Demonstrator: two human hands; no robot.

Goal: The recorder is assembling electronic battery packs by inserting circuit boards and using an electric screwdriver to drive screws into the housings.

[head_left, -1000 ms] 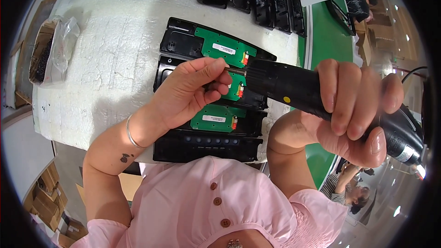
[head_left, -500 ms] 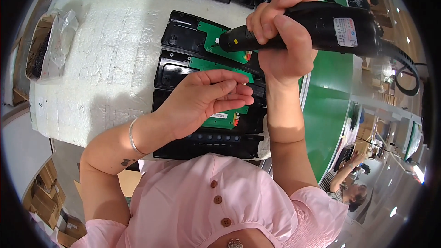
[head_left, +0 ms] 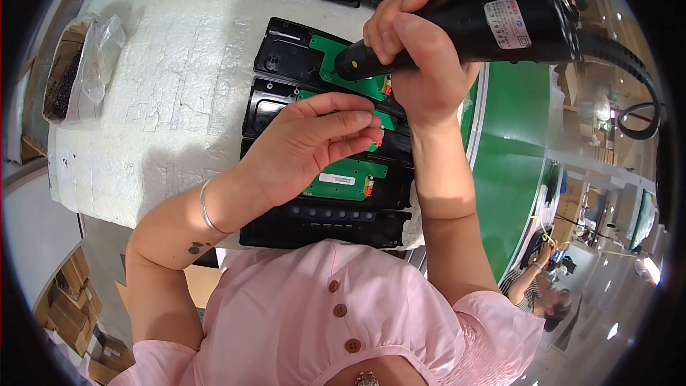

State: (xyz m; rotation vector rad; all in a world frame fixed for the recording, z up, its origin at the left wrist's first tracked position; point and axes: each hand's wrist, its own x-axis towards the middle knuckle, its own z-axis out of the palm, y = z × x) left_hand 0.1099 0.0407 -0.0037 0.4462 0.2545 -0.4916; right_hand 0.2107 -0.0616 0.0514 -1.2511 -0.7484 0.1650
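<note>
From my end, the right hand [head_left: 427,50] is wrapped fully round the black power screwdriver [head_left: 466,18], nose over the farthest green board [head_left: 325,46], which lies left of that grip, long axis left-to-right. Left hand [head_left: 304,146] hovers nearside, fingertips bunched; honestly can't tell if they've got anything.
</note>
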